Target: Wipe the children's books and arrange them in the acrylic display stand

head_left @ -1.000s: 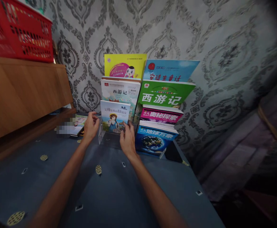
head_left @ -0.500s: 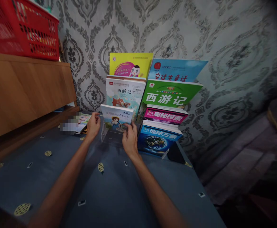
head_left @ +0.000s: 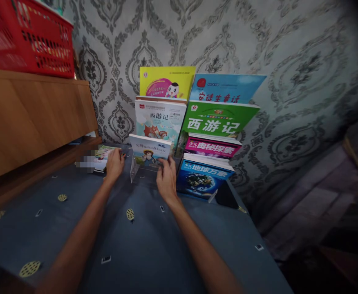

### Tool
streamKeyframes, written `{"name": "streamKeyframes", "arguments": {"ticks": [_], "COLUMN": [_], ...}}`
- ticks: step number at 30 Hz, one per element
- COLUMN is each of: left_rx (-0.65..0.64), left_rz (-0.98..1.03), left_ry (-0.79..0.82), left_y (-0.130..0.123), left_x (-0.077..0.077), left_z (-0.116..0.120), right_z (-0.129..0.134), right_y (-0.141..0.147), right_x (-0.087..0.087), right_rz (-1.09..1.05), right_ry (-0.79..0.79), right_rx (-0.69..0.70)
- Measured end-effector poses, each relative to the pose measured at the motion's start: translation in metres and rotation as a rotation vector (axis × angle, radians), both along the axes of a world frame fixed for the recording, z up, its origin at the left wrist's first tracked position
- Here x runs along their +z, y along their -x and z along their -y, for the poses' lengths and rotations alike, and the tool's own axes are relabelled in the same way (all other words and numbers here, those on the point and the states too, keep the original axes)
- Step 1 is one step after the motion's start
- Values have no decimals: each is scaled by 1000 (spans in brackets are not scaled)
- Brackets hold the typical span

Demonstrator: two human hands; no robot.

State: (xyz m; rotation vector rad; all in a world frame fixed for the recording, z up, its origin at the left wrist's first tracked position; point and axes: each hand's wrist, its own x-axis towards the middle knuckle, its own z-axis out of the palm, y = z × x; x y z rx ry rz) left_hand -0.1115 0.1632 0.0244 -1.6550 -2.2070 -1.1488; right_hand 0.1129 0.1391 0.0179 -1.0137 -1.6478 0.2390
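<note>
My right hand [head_left: 167, 176] is at the lower right corner of a small white-and-blue picture book [head_left: 148, 150], with its fingers closed about that edge. This book leans back in the front slot of a clear stepped book stand [head_left: 133, 171]. My left hand [head_left: 115, 164] is at the right edge of a low pile of books [head_left: 103, 155] lying flat; its fingers are bent and partly hidden, so its grip is unclear. Behind the small book stand a white storybook [head_left: 159, 118] and a yellow book [head_left: 166, 81].
To the right, a second column holds a blue book [head_left: 228, 87], a green book [head_left: 220, 119], a magenta book [head_left: 212, 148] and a globe-covered book [head_left: 203, 179]. A wooden cabinet [head_left: 38, 114] with a red basket [head_left: 44, 45] on it flanks the patterned cloth [head_left: 136, 253].
My left hand has moved left and slightly down, from beside the small book to the pile. My right hand stays at the small book. The view has shifted slightly.
</note>
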Motion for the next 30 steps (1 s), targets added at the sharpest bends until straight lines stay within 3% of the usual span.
{"name": "streamKeyframes", "arguments": {"ticks": [10, 20, 30], "left_rx": [342, 307, 199], "left_rz": [-153, -252, -440], "left_ry": [415, 491, 557], "left_y": [44, 61, 54], "left_x": [-23, -23, -5], "left_z": [21, 19, 44], "right_z": [10, 42, 88], "right_y": [9, 18, -12], "right_x": [-4, -19, -70], "right_rz": [49, 119, 380], "right_ry": [11, -62, -15], "right_rx": [-42, -71, 303]}}
